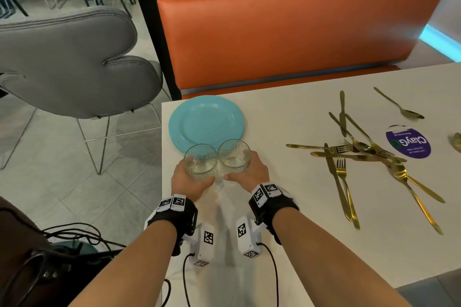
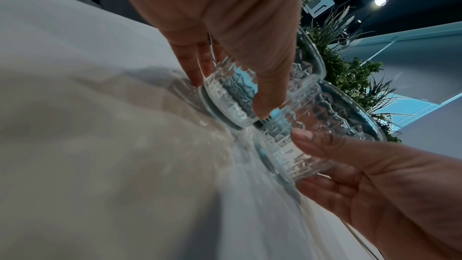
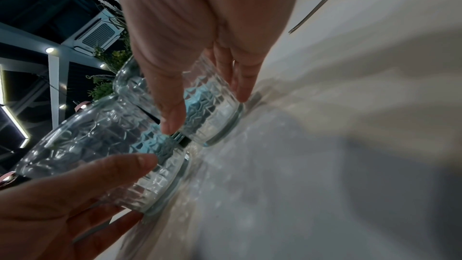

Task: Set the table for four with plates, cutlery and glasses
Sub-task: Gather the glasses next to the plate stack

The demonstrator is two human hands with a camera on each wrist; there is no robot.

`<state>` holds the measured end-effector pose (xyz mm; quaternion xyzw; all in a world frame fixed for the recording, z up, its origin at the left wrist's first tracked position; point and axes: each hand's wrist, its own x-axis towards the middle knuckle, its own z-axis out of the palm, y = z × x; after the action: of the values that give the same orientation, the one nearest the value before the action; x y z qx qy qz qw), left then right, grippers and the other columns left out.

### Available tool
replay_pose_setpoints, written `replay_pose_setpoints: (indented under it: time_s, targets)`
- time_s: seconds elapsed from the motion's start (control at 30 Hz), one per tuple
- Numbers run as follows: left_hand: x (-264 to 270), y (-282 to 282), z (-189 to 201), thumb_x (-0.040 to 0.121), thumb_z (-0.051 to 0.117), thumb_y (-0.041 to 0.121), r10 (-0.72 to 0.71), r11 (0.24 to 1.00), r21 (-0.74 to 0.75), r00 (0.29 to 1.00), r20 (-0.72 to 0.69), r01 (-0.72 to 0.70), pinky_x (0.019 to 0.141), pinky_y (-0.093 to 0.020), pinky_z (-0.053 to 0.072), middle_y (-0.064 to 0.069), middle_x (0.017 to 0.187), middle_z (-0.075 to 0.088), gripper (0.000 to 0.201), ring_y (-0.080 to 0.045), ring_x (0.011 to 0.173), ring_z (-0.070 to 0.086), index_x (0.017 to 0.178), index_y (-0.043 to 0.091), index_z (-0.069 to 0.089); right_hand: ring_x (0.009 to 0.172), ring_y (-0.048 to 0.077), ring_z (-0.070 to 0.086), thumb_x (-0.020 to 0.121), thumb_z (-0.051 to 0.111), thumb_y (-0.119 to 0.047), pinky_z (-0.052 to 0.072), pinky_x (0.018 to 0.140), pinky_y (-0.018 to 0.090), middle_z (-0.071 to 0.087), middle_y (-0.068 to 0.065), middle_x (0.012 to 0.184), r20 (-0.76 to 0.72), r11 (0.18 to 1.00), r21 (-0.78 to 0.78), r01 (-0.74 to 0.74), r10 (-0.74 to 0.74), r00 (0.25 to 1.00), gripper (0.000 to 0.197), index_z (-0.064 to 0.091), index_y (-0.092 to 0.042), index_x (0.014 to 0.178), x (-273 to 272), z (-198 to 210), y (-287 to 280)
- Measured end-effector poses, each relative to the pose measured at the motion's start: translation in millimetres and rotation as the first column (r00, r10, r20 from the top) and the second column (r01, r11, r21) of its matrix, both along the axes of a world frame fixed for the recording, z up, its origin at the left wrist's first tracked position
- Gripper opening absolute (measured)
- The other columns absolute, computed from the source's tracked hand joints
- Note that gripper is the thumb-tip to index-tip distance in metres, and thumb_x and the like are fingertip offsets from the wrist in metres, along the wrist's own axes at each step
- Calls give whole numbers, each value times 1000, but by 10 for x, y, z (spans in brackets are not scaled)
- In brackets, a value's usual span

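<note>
A grey upholstered chair [image 1: 74, 62] stands on the floor at the far left, beside the white counter [image 1: 287, 219]. On the counter's far left corner lies a blue plate [image 1: 207, 122], just in front of the orange bench seat [image 1: 287, 32].

Near the plate's near edge stand two clear patterned glasses, upright and side by side, touching or nearly so. The left glass [image 1: 200, 161] is gripped by the left hand [image 1: 188, 182]: in the left wrist view its fingers [image 2: 192, 62] curl round one side of the glass and the thumb lies across the other, down near the base. The right glass [image 1: 235, 156] is gripped the same way by the right hand [image 1: 249, 173], its fingers [image 3: 243, 80] and thumb wrapped round the wall. Both bases sit at the counter surface; whether they rest on it or hang just above it cannot be told.

Well to the right lies a loose heap of gold cutlery [image 1: 359, 154], knives, forks and spoons crossing one another. Just beyond it is a round purple sticker [image 1: 409, 142], and one gold spoon [image 1: 399, 104] lies apart at the far right.
</note>
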<state>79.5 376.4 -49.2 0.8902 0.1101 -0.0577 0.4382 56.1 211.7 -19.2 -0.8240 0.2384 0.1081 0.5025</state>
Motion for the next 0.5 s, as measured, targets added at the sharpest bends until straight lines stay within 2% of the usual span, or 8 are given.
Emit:
replay_pose_setpoints:
  time_s: [0.27,0.3,0.37,0.43,0.5]
  targets:
    - [2,6,-5,61,85,23,12,1000,-17,1000,-9,-13,96,-35,45,-10,125,59,73,-28,117,56,124,12,52,119,18,52,68,83,-20,36,84,17,54,3,129,-21,1000,28,-15,15,1000,82,38,-19,137,10,-33,-44]
    - [-2,5,10,59,85,24,10,999,-30,1000,-17,-11,97,-36,46,-10,126,59,74,-28,117,56,124,12,51,121,18,51,67,84,-20,37,87,18,54,2,132,-24,999,35,-17,18,1000,85,37,-19,138,11,-38,-54]
    - [-10,3,41,52,87,31,8,998,-55,1000,-15,-9,100,-39,46,-9,128,57,87,-28,120,54,127,12,48,128,18,47,64,86,-21,39,101,24,49,1,140,-36,998,49,-26,27,999,99,29,-17,145,17,-56,-73]
    - [-38,7,65,47,89,38,30,998,-48,999,-15,-31,109,-44,38,-12,139,44,110,-29,133,40,139,11,36,136,18,40,62,87,-21,34,112,32,41,2,148,-59,997,63,-35,38,998,111,18,-17,150,8,-60,-97]
    - [-111,1,107,52,89,38,94,996,-11,996,11,-93,116,-44,25,-14,149,26,122,-29,141,21,147,7,19,139,18,35,63,87,-20,32,114,34,35,3,151,-71,996,75,-37,43,997,115,13,-17,151,-20,-62,-141]
